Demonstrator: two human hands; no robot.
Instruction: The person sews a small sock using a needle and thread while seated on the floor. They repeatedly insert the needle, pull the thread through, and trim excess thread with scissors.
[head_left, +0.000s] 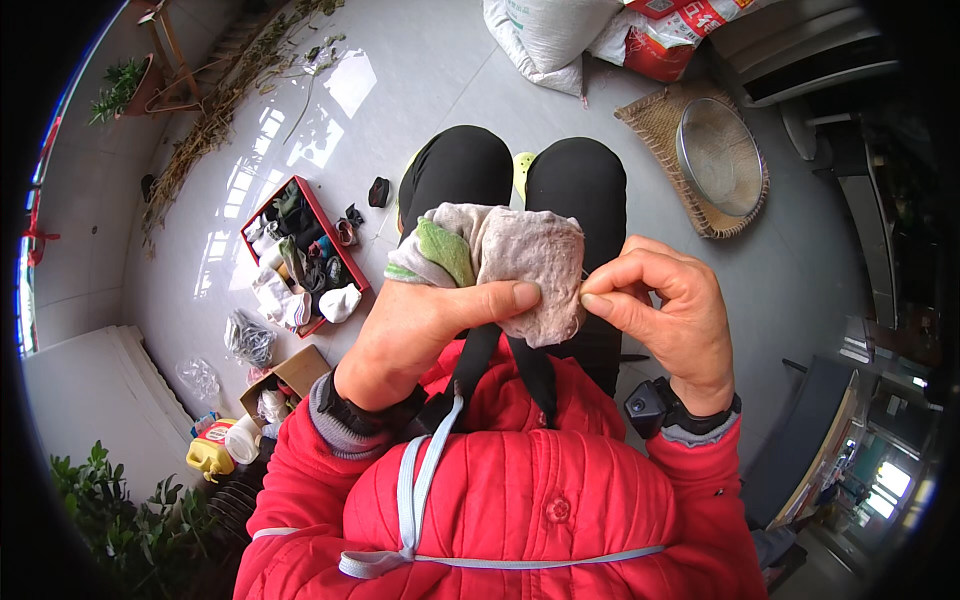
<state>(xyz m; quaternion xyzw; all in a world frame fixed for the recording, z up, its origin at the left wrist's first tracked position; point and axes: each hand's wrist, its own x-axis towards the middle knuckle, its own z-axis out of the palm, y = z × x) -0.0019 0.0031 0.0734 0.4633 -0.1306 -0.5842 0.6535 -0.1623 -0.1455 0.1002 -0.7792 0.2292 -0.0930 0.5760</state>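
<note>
A grey sock (531, 262) with a green patch is bunched above my knees. Its right part looks stretched flat, with a rough, pilled face and a frayed edge. My left hand (427, 319) grips it from below left, the thumb pressed on the cloth and the other fingers hidden beneath. At the sock's right edge, my right hand (660, 300) pinches with thumb and forefinger. A thin shiny sliver by those fingertips may be a needle; it is too small to tell.
A red box (330, 247) of socks lies on the tiled floor at left, a small dark item (379, 192) near it. Below stand an open cardboard box (300, 371) and a yellow jug (212, 450). At right, a metal sieve (720, 157) rests on woven sacking (645, 116).
</note>
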